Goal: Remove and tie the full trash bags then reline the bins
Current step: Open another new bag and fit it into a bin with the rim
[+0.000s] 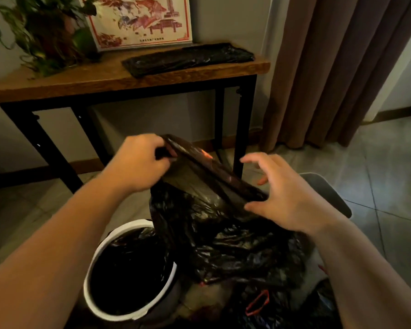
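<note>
A black trash bag [223,224] hangs in front of me, its top edge stretched between my hands. My left hand [138,162] grips the far corner of that edge. My right hand [285,193] has its fingers spread and loosely bent, with the thumb touching the near end of the edge. Below left stands a round white bin [97,257] lined with a black bag. At the bottom right lies a full black bag with a red tie [259,302].
A wooden console table [81,81] on black legs stands against the wall ahead, carrying folded black bags [188,58], a potted plant [45,32] and a framed picture [140,20]. A brown curtain [342,67] hangs at right. A dark bin edge [330,191] shows behind my right hand.
</note>
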The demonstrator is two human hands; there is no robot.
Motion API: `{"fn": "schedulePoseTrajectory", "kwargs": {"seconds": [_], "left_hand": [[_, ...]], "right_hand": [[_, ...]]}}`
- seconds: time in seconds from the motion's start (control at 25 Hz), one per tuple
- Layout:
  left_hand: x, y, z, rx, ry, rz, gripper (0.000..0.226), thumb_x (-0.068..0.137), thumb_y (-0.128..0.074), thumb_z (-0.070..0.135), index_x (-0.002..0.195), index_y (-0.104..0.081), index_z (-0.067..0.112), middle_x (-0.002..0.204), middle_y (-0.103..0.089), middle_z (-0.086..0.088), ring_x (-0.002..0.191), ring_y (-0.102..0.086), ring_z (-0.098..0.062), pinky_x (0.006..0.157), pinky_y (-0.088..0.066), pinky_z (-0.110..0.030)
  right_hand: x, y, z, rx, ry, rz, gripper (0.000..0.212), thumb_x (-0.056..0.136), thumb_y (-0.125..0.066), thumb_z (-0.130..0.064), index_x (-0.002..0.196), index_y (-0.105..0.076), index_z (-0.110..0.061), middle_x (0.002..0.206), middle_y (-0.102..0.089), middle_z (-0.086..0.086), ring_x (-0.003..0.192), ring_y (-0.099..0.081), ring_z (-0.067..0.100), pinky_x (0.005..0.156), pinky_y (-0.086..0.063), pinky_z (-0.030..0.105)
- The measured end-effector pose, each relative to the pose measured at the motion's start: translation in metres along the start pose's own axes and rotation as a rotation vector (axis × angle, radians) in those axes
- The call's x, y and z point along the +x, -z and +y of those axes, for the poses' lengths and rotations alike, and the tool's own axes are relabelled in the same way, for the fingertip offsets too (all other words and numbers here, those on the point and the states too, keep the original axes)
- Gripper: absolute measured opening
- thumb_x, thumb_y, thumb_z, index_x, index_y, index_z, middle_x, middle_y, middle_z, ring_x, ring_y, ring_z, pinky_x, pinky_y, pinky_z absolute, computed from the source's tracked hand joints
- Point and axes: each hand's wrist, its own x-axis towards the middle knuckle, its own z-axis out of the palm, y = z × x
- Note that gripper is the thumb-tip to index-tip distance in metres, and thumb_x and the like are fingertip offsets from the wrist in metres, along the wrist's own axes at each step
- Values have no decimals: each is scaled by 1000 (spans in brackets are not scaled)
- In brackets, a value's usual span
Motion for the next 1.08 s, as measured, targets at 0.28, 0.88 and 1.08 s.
{"fn": "schedulePoseTrajectory", "kwargs": {"seconds": [0.28, 0.88, 1.08], "left_hand": [[-12, 59, -24, -125, 150, -106, 38, 92, -70, 11, 71, -78, 41, 86, -69, 21, 66, -63, 4, 59, -41, -21], [-50, 62, -26, 121, 98, 99, 24, 91, -72, 17, 108, -79, 31, 107, -57, -4, 95, -58, -27, 87, -51, -40], [-65, 28, -23, 225, 49, -82, 36, 89, -59, 9, 74, -75, 37, 104, -38, 7, 81, -48, -14, 72, -53, -38]], "right_hand": [[1, 15, 5, 60, 103, 271, 50, 80, -57, 12, 81, -45, -37, 104, -62, -35, 123, -60, 5, 92, -52, 30], [4, 6, -34, -253, 89, 366, 18, 91, -72, -22, 104, -76, -34, 94, -64, -21, 75, -61, -4, 64, -47, 10], [5, -5, -33, -311, 98, 93, 35, 85, -64, -5, 71, -73, -36, 98, -48, -13, 72, -52, 7, 60, -41, 22]]}}
